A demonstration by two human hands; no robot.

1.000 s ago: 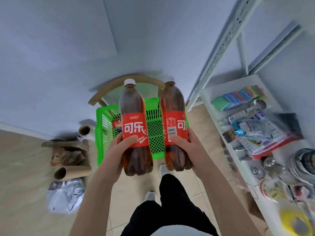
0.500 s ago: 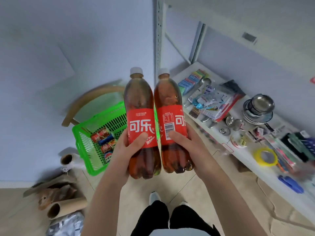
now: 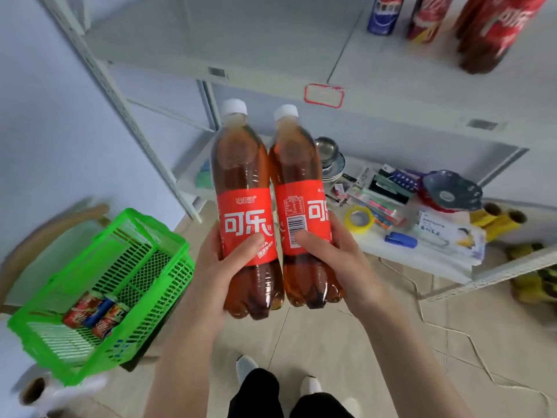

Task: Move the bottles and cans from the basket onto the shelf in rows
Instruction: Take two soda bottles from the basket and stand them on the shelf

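My left hand (image 3: 224, 260) grips a cola bottle (image 3: 241, 164) with a red label and white cap. My right hand (image 3: 337, 257) grips a second, matching cola bottle (image 3: 297, 164). Both bottles stand upright and side by side in front of me, below the white upper shelf (image 3: 271, 40). On that shelf at the top right stand a blue can (image 3: 382, 13), a red can (image 3: 428, 16) and a large red-labelled bottle (image 3: 494, 31). The green basket (image 3: 156, 236) sits at the lower left with several cans (image 3: 96, 315) lying in it.
The lower shelf (image 3: 422, 254) holds metal bowls (image 3: 327, 152), a yellow tape roll (image 3: 358, 220), stationery packs and a blue stapler. A slanted shelf post (image 3: 126, 107) stands left of the bottles. A wooden chair (image 3: 45, 227) carries the basket. My feet are on the tiled floor.
The view has swung right and up from the basket toward the shelves, with both bottles still held. The upper shelf with its cans and bottle has come into sight.
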